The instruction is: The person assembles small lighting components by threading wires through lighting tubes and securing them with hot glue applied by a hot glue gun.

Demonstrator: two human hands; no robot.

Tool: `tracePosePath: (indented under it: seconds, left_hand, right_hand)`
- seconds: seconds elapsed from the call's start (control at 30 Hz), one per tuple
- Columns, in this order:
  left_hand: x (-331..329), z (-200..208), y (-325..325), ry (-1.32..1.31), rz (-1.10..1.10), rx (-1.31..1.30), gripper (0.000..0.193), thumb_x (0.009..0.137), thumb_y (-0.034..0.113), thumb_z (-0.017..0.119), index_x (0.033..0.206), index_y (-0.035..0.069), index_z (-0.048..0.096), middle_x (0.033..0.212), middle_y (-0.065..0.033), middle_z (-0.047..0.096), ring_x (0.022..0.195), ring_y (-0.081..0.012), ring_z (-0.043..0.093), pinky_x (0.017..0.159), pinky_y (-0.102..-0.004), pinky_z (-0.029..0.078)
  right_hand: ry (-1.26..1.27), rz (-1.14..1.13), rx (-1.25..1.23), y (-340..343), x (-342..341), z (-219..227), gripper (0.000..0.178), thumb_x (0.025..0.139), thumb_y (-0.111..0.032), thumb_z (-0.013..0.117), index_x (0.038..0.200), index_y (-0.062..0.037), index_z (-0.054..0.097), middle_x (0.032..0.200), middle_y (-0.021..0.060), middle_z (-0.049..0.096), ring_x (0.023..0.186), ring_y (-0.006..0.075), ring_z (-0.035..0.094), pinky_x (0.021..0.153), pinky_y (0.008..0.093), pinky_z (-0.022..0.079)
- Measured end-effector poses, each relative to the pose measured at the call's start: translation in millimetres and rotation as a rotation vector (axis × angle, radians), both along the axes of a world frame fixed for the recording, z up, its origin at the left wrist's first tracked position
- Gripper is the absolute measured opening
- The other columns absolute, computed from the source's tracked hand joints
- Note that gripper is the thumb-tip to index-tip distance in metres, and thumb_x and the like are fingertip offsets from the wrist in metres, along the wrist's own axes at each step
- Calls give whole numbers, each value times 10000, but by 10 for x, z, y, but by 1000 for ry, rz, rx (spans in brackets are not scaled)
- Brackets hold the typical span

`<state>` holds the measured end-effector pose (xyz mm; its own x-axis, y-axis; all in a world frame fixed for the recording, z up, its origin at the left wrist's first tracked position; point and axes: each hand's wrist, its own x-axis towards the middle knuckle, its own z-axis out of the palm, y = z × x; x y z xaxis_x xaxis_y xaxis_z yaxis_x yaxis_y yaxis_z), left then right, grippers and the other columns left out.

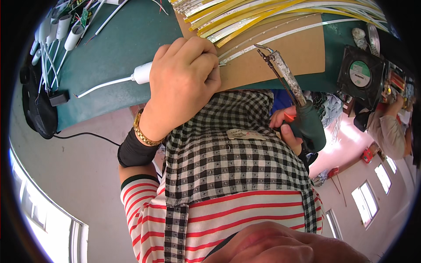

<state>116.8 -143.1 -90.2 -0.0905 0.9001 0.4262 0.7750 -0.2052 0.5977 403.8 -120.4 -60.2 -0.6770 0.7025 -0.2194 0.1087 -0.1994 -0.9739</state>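
Observation:
My left hand point(184, 81) is closed, knuckles up, above the front edge of the bench. A white plastic cylinder with a cable point(141, 73) sticks out of its left side. Short wire ends show beyond the fingertips, beside the end of a white LED strip point(245, 53); whether they touch I cannot make out. My right hand point(287, 131) grips a soldering iron point(311, 127) by its dark green handle, a finger near the orange trigger. The iron's worn metal barrel points up and away, with its tip above the LED strip and the brown board point(302, 55).
Many yellow and white LED strips point(245, 22) lie in a bundle at the back. More white cylinders with cables point(72, 39) are at the far left of the green bench point(118, 48). A black fan point(362, 74) stands at right; another person's arm point(390, 127) is beyond it.

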Motion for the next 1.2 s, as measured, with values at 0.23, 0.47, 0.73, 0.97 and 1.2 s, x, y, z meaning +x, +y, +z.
tracePosePath:
  seconds: [0.23, 0.47, 0.73, 0.97, 1.2]
  left_hand:
    - [-12, -1, 16, -22, -5, 16, 178, 563, -29, 673, 684, 59, 577, 793, -1, 589, 666, -194, 542, 600, -302, 417]
    - [6, -28, 33, -11, 7, 6, 117, 592, 15, 662, 645, 75, 576, 752, 5, 560, 673, -188, 536, 586, -311, 392]
    - [-18, -1, 35, -17, -11, -17, 175, 560, -32, 670, 681, 56, 579, 791, -11, 595, 685, -200, 561, 616, -303, 432]
    - [-26, 18, 19, -14, -13, -39, 169, 567, -35, 670, 680, 48, 575, 795, -20, 596, 692, -208, 567, 621, -307, 439]
    - [-1, 30, 36, -9, -13, -43, 168, 582, -36, 668, 685, 47, 565, 798, -32, 598, 700, -217, 574, 622, -310, 443]
  right_hand:
    - [-22, -7, 37, -28, 35, -65, 330, 871, -51, 512, 1171, -44, 375, 809, 127, 515, 740, 234, 534, 732, 394, 446]
    - [-230, -18, 17, -1, -19, 58, 199, 860, -185, 550, 921, -16, 463, 800, 60, 497, 761, 176, 541, 720, 295, 454]
    - [-123, -95, 39, -53, 37, -8, 161, 872, -101, 533, 983, 6, 486, 829, 83, 523, 755, 183, 554, 719, 308, 465]
    - [-187, -76, 86, -47, 34, 21, 193, 861, -55, 535, 1031, 24, 487, 835, 82, 520, 763, 177, 550, 724, 310, 464]
    - [-187, -91, 56, -10, -78, 82, 138, 859, -77, 538, 950, 14, 487, 809, 84, 520, 760, 169, 540, 725, 300, 455]
